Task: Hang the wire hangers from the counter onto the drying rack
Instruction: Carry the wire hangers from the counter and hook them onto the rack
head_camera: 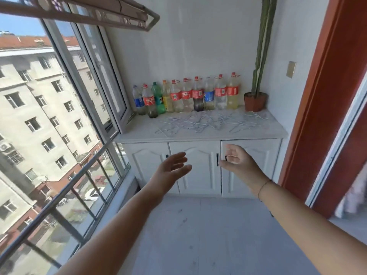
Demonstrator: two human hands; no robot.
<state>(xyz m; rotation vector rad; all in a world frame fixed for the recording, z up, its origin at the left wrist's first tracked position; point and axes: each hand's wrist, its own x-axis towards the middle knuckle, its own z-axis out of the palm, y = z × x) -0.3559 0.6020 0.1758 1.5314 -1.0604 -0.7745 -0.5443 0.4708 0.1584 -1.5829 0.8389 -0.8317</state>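
Note:
Several thin silver wire hangers (200, 121) lie scattered in a loose tangle across the white counter (139, 133) at the far end of the balcony. The drying rack (111, 15) runs overhead at the top left, with nothing hanging from it. My left hand (170, 169) and my right hand (237, 161) are stretched out in front of the cabinet doors, below the counter and well short of the hangers. Both hands have spread fingers and hold nothing.
A row of several plastic bottles (186, 96) stands along the counter's back. A tall cactus in a red pot (255, 101) sits at the back right. A large window with a rail (65, 191) fills the left; a red door frame (321, 96) stands right.

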